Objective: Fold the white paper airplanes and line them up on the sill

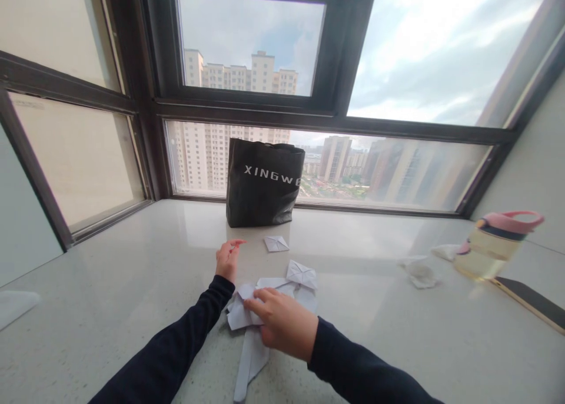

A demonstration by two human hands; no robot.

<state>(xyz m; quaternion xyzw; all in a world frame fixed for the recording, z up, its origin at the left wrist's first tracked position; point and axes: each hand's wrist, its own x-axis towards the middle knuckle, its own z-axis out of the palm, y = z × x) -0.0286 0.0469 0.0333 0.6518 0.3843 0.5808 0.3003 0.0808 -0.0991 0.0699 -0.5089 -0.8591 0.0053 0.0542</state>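
Observation:
White folded papers lie in a loose pile in front of me, one long strip reaching toward me. My right hand is over the pile, its fingers closed on a folded paper; part of that paper is hidden under the hand. Just beyond the pile, my left hand hovers with its fingers stretched to the right and nothing visible in them. A folded paper square rests at the pile's far right. Another small folded paper lies apart, to the right of my left hand.
A black bag stands upright by the window. On the right are a bottle with a pink lid, a phone and crumpled tissue. At the left edge lies a white sheet on the pale countertop.

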